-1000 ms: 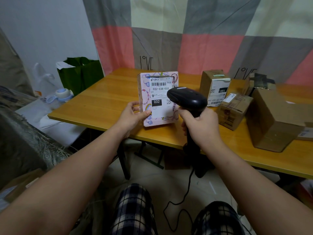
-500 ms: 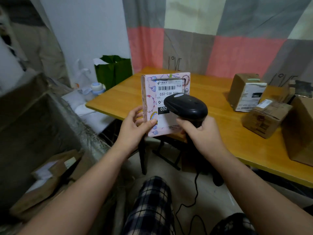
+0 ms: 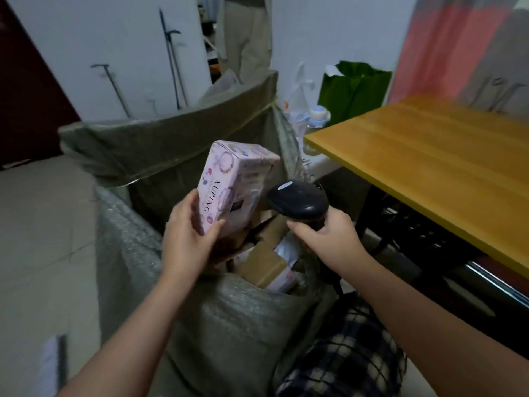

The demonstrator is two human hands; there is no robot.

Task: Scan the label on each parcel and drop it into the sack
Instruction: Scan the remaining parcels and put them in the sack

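Pink parcel (image 3: 232, 184), tilted, over the open mouth of the sack (image 3: 160, 156), held by the left hand (image 3: 189, 239). Thumb pressed across the near face. The other fingers are mostly behind the box, so I can't see how they lie. The palm hides the lower end, so I cannot tell whether it touches the boxes (image 3: 266, 262) below the fingers. Label face blurred, unreadable; only the side lettering reads.

Right hand (image 3: 329, 242): fingers curled tight round the scanner (image 3: 297, 202), just right of the parcel. Handle buried in the fist, cable lost behind the wrist. Table (image 3: 443, 161) beyond the right knuckles, cut off by the frame edge.

Against half a second ago: parcel has left the table front and turned its label away from me. Scanner head no longer covers the label. View has swung left onto the sack.
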